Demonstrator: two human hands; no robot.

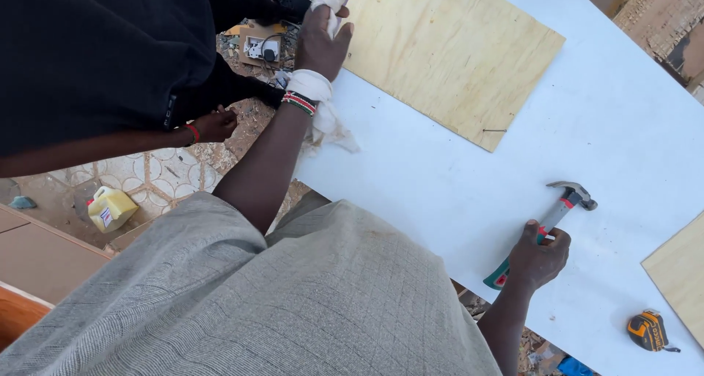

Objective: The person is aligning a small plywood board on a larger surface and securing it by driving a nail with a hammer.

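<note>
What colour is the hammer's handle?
The claw hammer in the right hand has a green and red handle, seen from the head camera.

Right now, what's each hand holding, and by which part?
Right hand grips the claw hammer by its red-and-green handle, mid-length. Left hand clutches a white cloth at the board's edge.

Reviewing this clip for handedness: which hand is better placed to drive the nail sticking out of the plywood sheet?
Probably the right hand: it already grips the hammer on the white board, below the nail. The left hand is occupied with a white cloth at the board's edge.
</note>
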